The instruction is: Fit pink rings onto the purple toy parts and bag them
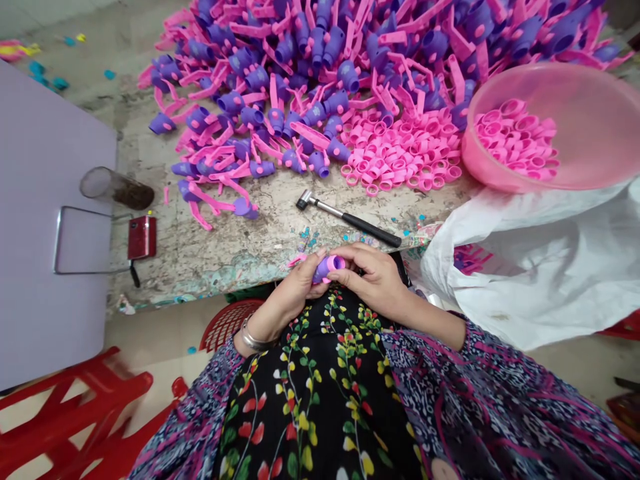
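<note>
Close to my body at the table's front edge, my left hand (299, 283) is closed around a purple plastic tube piece with a pink handle (321, 270). A pink ring (339, 262) sits at the tube's open end, facing right. My right hand (373, 277) pinches that ring end between thumb and fingers. Part of the tube is hidden by both hands. Just beyond them lies a small hammer (345, 217) with a black grip. Behind the hammer is a pile of loose pink rings (400, 157).
A large heap of purple-and-pink pieces (300, 73) covers the table's back. At right stand a pink bowl (590, 153) of rings and a white sack (550, 253). A glass (117, 188), a red box-like item (142, 237) and a red stool (85, 407) are at left.
</note>
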Motion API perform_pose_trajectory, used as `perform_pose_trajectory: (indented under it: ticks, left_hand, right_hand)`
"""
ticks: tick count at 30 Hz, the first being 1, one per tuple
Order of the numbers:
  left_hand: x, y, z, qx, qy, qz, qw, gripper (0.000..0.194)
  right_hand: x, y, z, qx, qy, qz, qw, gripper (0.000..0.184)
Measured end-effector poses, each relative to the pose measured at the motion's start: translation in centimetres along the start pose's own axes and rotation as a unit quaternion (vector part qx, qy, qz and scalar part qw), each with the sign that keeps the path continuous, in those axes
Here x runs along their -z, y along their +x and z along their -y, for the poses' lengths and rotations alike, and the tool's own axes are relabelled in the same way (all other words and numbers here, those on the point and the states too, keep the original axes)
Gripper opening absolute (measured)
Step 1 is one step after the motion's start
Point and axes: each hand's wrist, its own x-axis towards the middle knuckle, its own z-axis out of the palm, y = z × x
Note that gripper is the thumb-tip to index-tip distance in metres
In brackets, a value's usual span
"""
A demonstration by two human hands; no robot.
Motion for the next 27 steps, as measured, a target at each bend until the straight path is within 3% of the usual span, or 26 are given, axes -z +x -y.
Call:
perform_pose_trajectory:
  ticks: [27]
  left_hand:
    - [-0.07, -0.05, 0.15, 0.046, 0.036, 0.021, 0.998, 0.054]
  right_hand:
    - [0.20, -0.71, -0.68, 0.011, 0.000, 0.020, 1.000, 0.021]
